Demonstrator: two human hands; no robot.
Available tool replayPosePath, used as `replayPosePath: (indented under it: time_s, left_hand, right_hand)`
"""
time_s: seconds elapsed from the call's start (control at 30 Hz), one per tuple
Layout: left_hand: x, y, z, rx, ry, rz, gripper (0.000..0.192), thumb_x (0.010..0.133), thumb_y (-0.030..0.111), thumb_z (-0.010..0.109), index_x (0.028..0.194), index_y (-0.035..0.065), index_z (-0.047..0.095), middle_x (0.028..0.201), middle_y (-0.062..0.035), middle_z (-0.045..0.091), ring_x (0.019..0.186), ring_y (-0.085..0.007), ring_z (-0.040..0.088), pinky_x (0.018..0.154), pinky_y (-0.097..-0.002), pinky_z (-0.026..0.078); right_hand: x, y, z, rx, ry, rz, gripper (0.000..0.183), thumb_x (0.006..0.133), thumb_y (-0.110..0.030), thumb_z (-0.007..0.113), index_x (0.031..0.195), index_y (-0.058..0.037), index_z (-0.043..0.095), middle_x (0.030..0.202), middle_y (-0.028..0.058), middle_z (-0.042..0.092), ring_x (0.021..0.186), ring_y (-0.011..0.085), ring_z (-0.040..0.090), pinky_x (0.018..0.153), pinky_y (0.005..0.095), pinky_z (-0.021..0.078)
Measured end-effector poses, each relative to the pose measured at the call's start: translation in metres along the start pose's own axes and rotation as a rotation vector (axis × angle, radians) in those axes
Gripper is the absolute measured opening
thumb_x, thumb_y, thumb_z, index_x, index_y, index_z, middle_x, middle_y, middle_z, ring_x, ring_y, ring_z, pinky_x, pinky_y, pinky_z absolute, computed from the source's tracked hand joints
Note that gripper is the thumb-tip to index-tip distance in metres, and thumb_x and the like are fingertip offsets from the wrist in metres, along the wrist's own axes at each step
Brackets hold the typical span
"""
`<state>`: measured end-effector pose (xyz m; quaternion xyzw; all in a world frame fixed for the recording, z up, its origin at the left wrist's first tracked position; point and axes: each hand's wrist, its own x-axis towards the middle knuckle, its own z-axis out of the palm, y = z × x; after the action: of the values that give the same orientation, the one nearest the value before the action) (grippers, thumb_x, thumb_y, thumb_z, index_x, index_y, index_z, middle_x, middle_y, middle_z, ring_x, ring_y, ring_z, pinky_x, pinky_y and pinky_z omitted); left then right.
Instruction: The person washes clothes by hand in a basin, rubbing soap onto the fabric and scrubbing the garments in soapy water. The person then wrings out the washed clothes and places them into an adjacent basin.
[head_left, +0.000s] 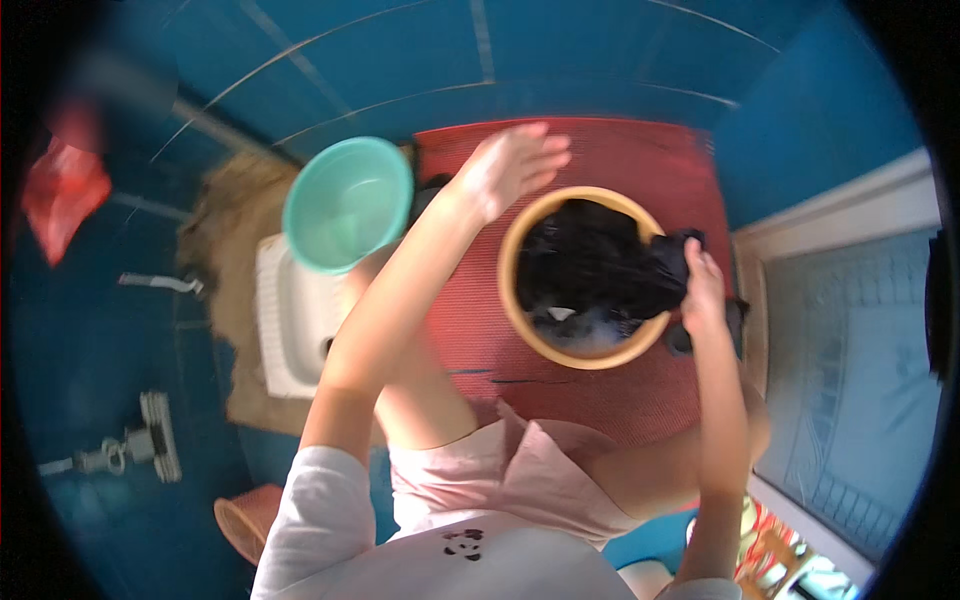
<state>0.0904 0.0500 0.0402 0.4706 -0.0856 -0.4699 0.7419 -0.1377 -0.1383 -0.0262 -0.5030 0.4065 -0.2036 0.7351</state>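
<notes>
A round yellow-orange basin (508, 277) stands on a red mat, holding black wet cloth (592, 255) in sudsy water (592, 334). On the basin's right side, my right hand (703, 289) grips a bunched part of the black cloth at the rim. My left hand (517, 169) is raised above the mat, up and left of the basin, with its fingers somewhat spread and nothing in it. The hands and the cloth are slightly blurred.
A green plastic basin (349, 202) rests at the edge of a white squat toilet (289, 322). The red mat (465, 300) lies below me. At right is a framed glass door (847, 375); a pink wastebasket (255, 521) stands lower left. Blue tiled walls surround the floor.
</notes>
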Motion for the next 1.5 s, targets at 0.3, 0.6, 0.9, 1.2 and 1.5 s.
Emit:
replayPosePath:
  time_s: [0.3, 0.6, 0.9, 1.2, 1.5]
  left_hand:
    - [-0.093, 0.093, -0.113, 0.562, 0.226, 0.5, 0.028, 0.087, 0.019, 0.043, 0.109, 0.0032, 0.049, 0.102, -0.0133, 0.058, 0.094, -0.0202, 0.056, 0.085, -0.0306, 0.04]
    - [-0.181, -0.175, -0.327, 1.224, 0.765, -0.08, 0.027, 0.073, 0.013, 0.058, 0.1, 0.006, 0.055, 0.101, -0.0166, 0.058, 0.089, -0.0316, 0.057, 0.074, -0.0386, 0.046]
    - [-0.181, -0.211, -0.339, 1.621, 0.7, -0.168, 0.028, 0.069, 0.006, 0.057, 0.095, 0.0107, 0.048, 0.104, -0.0102, 0.047, 0.088, -0.0286, 0.055, 0.07, -0.0378, 0.048]
    - [-0.173, -0.206, -0.342, 1.872, 0.567, -0.197, 0.031, 0.067, 0.016, 0.061, 0.096, 0.0113, 0.052, 0.105, -0.007, 0.05, 0.099, -0.0231, 0.047, 0.082, -0.0349, 0.039]
    - [-0.175, -0.218, -0.351, 1.681, 0.792, -0.159, 0.034, 0.08, 0.024, 0.053, 0.105, 0.0011, 0.054, 0.074, -0.0168, 0.061, 0.064, -0.0292, 0.059, 0.062, -0.0373, 0.046]
  right_hand:
    - [-0.01, 0.026, 0.011, -0.384, -0.038, -0.072, 0.04, 0.089, -0.035, 0.045, 0.106, 0.0008, 0.052, 0.098, 0.0046, 0.056, 0.088, 0.0132, 0.052, 0.081, 0.0261, 0.0396]
    - [-0.013, 0.044, -0.015, -0.533, -0.006, 0.018, 0.039, 0.088, -0.037, 0.045, 0.103, -0.0011, 0.054, 0.095, 0.003, 0.056, 0.087, 0.0124, 0.052, 0.079, 0.0256, 0.0397]
    - [-0.032, 0.048, -0.019, -0.64, 0.04, 0.045, 0.035, 0.088, -0.034, 0.048, 0.098, -0.0013, 0.055, 0.092, 0.0017, 0.057, 0.084, 0.0112, 0.052, 0.078, 0.0245, 0.0394]
    - [-0.04, 0.051, 0.01, -0.756, -0.015, 0.022, 0.034, 0.089, -0.03, 0.046, 0.097, 0.0012, 0.055, 0.09, -0.0004, 0.054, 0.084, 0.0075, 0.048, 0.077, 0.0219, 0.037]
    - [-0.032, 0.049, -0.021, -0.226, -0.102, 0.212, 0.039, 0.087, -0.031, 0.05, 0.109, 0.0013, 0.05, 0.102, 0.0052, 0.054, 0.096, 0.0137, 0.05, 0.086, 0.0263, 0.037]
